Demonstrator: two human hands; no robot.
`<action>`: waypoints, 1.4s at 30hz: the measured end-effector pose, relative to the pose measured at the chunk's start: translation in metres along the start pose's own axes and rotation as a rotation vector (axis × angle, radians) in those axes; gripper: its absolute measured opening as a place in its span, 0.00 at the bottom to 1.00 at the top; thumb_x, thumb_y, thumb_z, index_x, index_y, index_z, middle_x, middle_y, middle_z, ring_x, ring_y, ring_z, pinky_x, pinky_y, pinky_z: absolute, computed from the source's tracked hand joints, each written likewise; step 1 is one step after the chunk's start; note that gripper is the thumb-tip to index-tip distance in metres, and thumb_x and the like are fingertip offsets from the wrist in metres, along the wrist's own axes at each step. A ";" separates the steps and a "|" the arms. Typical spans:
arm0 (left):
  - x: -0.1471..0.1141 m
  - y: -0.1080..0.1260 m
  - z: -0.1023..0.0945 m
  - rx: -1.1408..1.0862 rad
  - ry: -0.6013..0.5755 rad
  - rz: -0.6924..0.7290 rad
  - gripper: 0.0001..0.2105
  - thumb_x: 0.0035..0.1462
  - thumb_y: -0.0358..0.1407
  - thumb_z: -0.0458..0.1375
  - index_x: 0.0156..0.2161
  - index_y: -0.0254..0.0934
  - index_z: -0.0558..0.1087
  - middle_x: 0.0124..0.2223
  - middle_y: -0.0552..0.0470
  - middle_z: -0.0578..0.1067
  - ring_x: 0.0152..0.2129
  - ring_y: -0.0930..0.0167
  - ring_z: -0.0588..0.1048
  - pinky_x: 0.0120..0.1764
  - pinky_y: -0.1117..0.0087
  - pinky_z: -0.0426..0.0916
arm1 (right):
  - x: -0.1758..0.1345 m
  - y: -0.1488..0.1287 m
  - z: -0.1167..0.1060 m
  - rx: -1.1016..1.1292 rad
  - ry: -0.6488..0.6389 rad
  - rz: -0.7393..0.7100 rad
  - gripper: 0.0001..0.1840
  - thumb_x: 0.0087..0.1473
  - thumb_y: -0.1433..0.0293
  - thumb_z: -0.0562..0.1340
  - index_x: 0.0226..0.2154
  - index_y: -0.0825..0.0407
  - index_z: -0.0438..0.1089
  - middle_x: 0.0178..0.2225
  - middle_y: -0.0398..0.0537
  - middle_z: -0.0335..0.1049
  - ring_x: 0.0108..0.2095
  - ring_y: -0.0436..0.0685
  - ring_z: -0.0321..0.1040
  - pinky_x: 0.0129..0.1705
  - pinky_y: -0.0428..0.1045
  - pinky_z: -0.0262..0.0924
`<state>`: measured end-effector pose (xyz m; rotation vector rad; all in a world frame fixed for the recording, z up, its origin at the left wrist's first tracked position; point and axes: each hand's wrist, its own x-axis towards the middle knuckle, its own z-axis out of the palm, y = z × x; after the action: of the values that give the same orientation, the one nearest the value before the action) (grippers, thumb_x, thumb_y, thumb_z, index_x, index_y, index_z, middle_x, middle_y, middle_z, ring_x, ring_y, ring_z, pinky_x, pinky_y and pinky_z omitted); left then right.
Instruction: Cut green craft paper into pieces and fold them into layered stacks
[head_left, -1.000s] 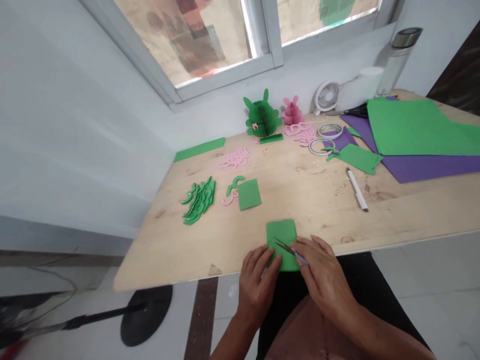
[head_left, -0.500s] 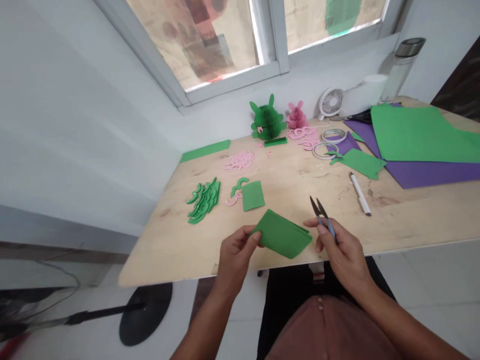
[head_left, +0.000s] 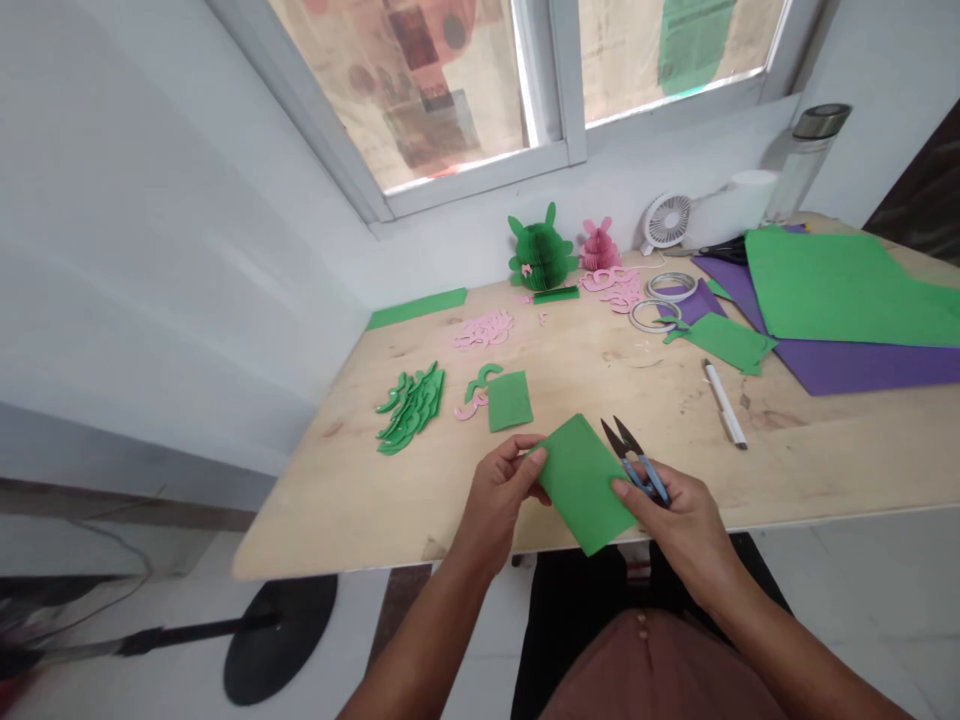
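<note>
Between my hands, above the table's front edge, is a green sheet of paper (head_left: 586, 488), seemingly folded or layered. My left hand (head_left: 508, 490) pinches its left corner between thumb and fingers. On the right side, my right hand (head_left: 679, 515) holds thread snips (head_left: 637, 465) with blue handles, their dark blades apart and pointing up and left. The right thumb also presses on the paper's right edge. Just beyond lies a smaller green paper square (head_left: 510, 402), beside a curved green cutout (head_left: 481, 380) and a curved pink cutout (head_left: 471, 406).
A stack of green cutouts (head_left: 411, 410) and pink cutouts (head_left: 484, 330) lie left. At the back stand a green paper figure (head_left: 544, 255), a pink one (head_left: 599, 248) and a small fan (head_left: 667, 222). Rightward are tape rolls (head_left: 671, 288), a white pen (head_left: 724, 405) and large green sheets (head_left: 847, 285).
The green paper has turned and now shows its broad face. My right hand has moved in to touch its right edge, snips still held. My left hand has shifted slightly right.
</note>
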<state>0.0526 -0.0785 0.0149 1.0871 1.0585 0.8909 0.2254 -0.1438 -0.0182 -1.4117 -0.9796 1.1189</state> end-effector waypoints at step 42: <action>-0.013 -0.039 0.049 -0.249 0.098 0.019 0.17 0.51 0.42 0.61 0.44 0.34 0.72 0.42 0.45 0.78 0.37 0.65 0.76 0.41 0.66 0.69 | 0.005 0.010 0.006 -0.067 0.190 0.032 0.22 0.49 0.54 0.62 0.38 0.55 0.75 0.28 0.46 0.73 0.28 0.55 0.67 0.30 0.47 0.63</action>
<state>0.0982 -0.1120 -0.0141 0.8542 0.9886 1.0701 0.2205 -0.1393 -0.0287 -1.5616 -0.8676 0.9626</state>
